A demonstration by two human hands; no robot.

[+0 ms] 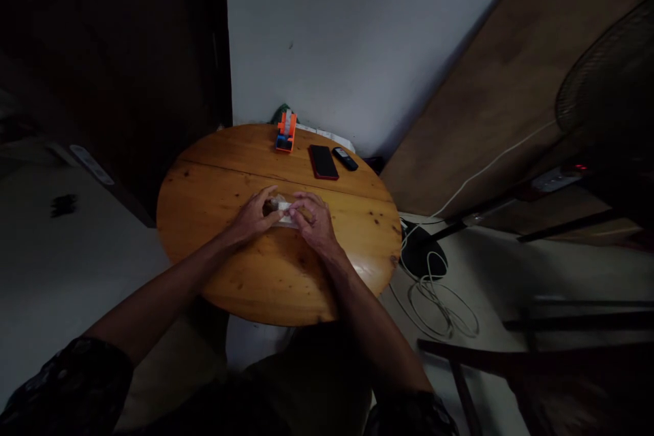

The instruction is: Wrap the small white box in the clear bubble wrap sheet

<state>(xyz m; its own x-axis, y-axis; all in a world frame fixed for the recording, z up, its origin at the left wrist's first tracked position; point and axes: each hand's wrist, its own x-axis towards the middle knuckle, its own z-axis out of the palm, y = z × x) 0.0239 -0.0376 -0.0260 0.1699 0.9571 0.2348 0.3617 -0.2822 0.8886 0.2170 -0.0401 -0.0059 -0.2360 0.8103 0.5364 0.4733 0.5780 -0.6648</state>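
Note:
Both my hands meet at the middle of a round wooden table (245, 286). My left hand (254, 216) and my right hand (314, 220) have their fingers curled round a small pale object (285, 213) that lies between them on the tabletop. The fingers hide most of it, so I cannot make out what it is. Both forearms reach in from the bottom of the view.
At the table's far edge stand an orange and blue block object (286, 131), a dark phone with a red rim (323, 161) and a small black remote (345, 158). White cables (439, 296) coil on the floor to the right. A fan (608, 82) stands at far right.

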